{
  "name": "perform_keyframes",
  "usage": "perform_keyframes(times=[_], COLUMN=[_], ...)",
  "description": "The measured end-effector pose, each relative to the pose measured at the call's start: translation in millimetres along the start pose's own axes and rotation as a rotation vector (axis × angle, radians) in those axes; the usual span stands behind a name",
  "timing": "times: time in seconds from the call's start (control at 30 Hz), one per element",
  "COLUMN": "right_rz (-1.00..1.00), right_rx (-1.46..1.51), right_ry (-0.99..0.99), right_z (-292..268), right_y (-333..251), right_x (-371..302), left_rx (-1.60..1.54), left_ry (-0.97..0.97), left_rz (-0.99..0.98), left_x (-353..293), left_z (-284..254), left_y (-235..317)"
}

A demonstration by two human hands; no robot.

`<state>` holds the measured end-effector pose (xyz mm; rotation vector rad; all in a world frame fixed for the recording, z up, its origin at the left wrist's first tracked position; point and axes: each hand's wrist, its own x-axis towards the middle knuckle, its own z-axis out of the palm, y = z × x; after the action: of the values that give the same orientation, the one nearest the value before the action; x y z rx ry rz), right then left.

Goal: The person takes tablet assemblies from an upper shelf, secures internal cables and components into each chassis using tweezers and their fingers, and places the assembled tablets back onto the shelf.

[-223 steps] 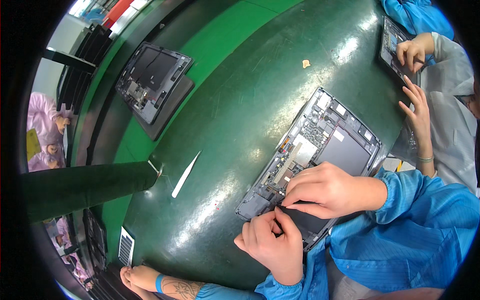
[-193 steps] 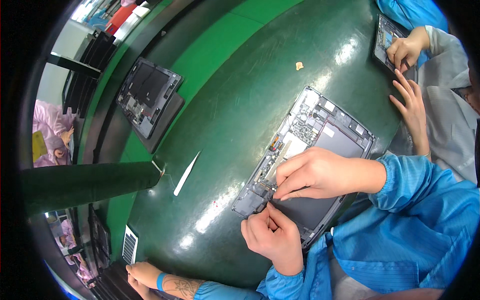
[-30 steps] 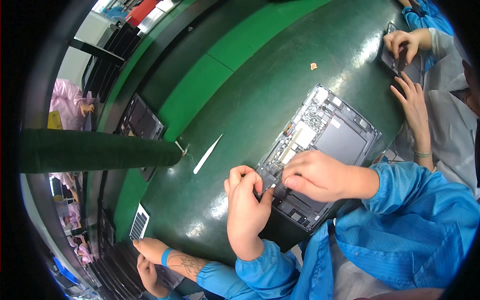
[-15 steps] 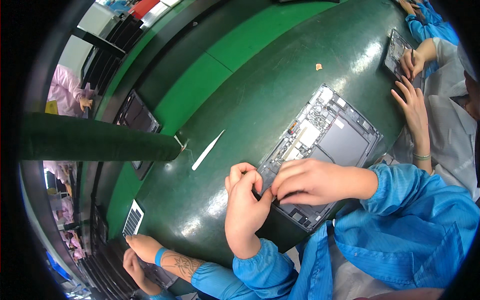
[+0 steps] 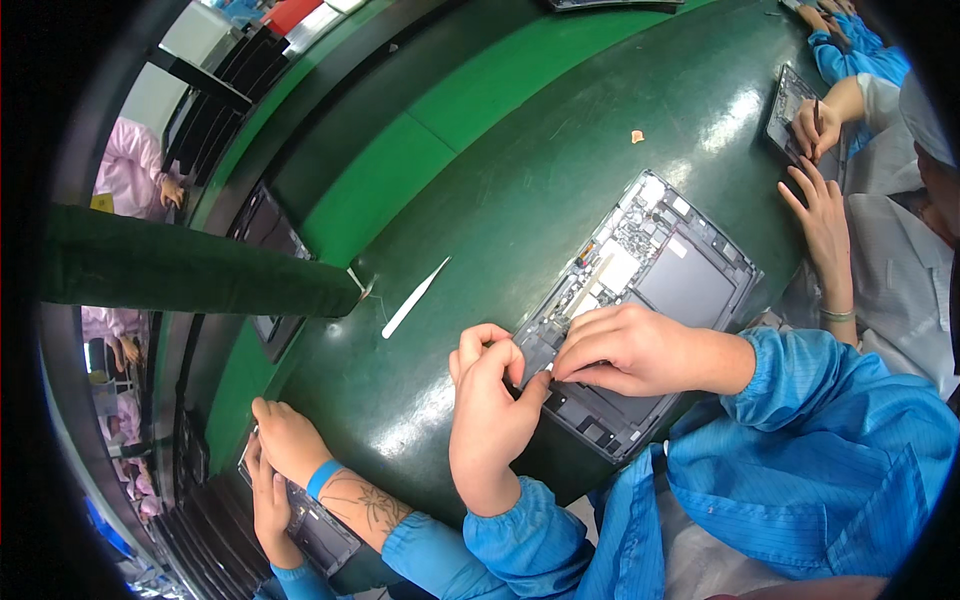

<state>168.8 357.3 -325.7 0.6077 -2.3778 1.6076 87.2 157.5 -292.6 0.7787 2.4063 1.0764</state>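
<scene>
Own L hand: 1; own R hand: 1. Opened, min. 3: ctr unit, far-R unit, lower-L unit. Wht tool: 1. Scrap bit: 1. Grn post: 1. Blue wristband: 1. Bracelet: 1.

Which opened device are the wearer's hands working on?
The central device: only there do the left hand and right hand meet; another person's hands are at the upper right device.

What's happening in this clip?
A person has both hands on an opened tablet-like device lying on a green table, its circuit board exposed. The left hand and right hand meet at its left end; anything pinched there is too small to tell. A white pointed tool lies apart. At right, a co-worker's hand holds a dark pen-like tool.
</scene>
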Motion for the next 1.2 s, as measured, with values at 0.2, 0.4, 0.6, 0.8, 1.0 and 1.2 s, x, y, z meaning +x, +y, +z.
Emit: perform_keyframes(times=[0.2,0.4,0.6,0.8,1.0,1.2], right_rz=[-0.005,-0.124,-0.235,-0.183,-0.149,-0.028], right_rx=[0.059,-0.191,-0.512,-0.555,-0.536,-0.27], right_ry=[0.042,0.01,-0.081,-0.113,-0.078,-0.051], right_z=[2,6,18,11,19,16], right_y=[5,-17,-36,-68,-64,-67], right_x=[-2,-11,-38,-53,-85,-29], left_rx=[-0.004,-0.025,-0.032,-0.054,-0.057,-0.062], left_ry=[0.017,0.014,0.043,0.079,0.086,0.066], left_rz=[-0.011,0.018,0.015,0.021,0.046,0.012], left_x=[-5,-13,-16,-21,-18,-18], left_z=[0,3,6,18,16,8], left_y=[1,3,-3,-4,-7,-22])
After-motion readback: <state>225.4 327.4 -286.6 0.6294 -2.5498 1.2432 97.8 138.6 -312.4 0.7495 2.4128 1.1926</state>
